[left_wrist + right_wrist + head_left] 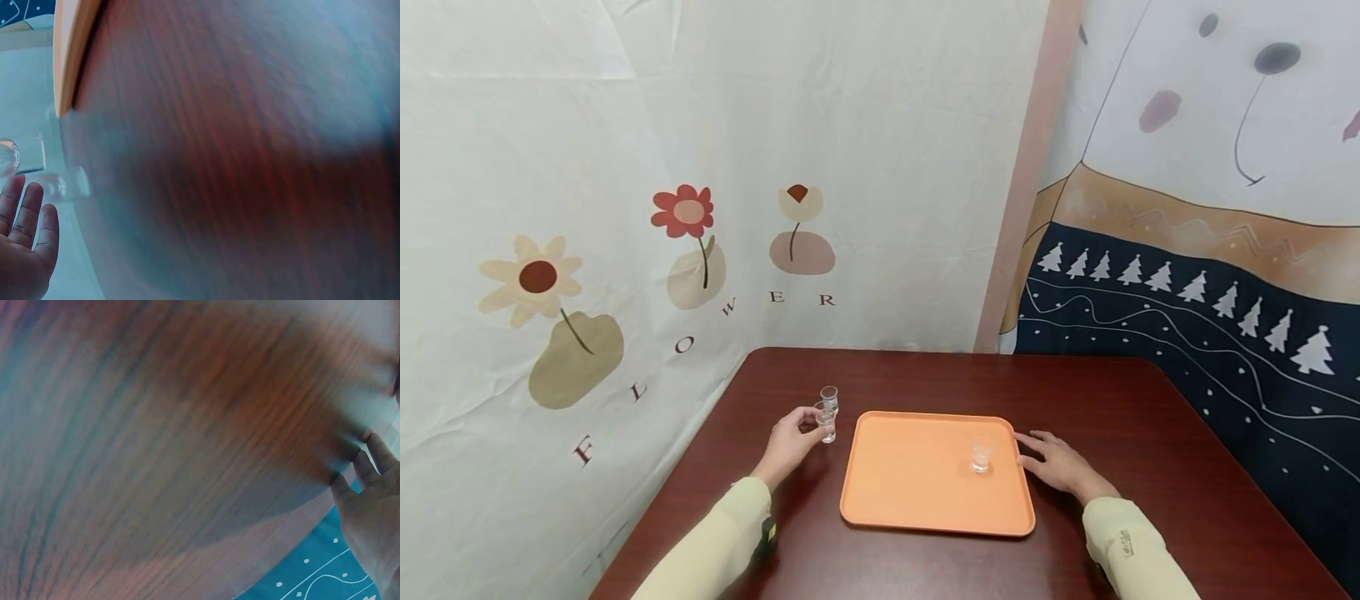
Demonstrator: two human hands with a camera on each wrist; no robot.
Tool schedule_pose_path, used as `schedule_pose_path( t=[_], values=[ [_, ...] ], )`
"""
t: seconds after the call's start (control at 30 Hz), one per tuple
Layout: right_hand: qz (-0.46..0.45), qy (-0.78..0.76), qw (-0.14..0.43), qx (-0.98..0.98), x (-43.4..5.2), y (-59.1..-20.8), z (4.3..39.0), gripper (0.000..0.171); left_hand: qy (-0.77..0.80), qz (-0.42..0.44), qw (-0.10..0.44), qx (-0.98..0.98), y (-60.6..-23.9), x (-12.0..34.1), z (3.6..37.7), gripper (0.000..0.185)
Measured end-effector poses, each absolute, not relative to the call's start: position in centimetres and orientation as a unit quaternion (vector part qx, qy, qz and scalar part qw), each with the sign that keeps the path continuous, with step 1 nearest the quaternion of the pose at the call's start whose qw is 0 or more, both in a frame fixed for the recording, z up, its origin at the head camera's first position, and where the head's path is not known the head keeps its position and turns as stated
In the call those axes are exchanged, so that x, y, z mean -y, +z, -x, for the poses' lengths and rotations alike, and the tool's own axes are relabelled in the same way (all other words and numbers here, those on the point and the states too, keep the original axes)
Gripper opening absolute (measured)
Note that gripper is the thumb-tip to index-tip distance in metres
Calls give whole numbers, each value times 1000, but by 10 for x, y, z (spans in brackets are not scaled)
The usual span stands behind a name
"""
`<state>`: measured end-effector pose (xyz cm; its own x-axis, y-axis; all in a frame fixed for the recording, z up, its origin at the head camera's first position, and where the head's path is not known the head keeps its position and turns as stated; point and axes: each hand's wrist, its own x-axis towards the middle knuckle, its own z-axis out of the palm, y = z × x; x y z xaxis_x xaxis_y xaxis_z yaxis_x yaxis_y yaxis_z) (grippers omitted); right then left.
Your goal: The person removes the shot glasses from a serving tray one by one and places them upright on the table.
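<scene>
Clear little glasses (827, 412) are sitting in a pair at about 10 o'clock from the orange tray (917, 492), and the left hand (792, 440) is reaching up against the nearer one, fingers loosely open, not gripping it. Another glass (981, 455) is standing inside the tray around 3 o'clock. Right hand (1056, 462) is lying flat and open on the dark wood table (1112, 408), just beside the tray's right rim.
</scene>
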<state>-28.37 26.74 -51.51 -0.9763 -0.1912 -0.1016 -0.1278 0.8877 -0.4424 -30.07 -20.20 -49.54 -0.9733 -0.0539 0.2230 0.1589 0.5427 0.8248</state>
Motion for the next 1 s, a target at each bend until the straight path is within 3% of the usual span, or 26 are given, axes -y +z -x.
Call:
schedule_pose_path(
  t=[0.77, 1.0],
  values=[
    [70, -227, 76, -968, -267, -517, 285, 59, -469, -7, 104, 877, -515, 221, 304, 30],
    [76, -223, 74, -969, -268, -516, 285, 59, -485, -4, 93, 869, -515, 221, 305, 40]
  ],
)
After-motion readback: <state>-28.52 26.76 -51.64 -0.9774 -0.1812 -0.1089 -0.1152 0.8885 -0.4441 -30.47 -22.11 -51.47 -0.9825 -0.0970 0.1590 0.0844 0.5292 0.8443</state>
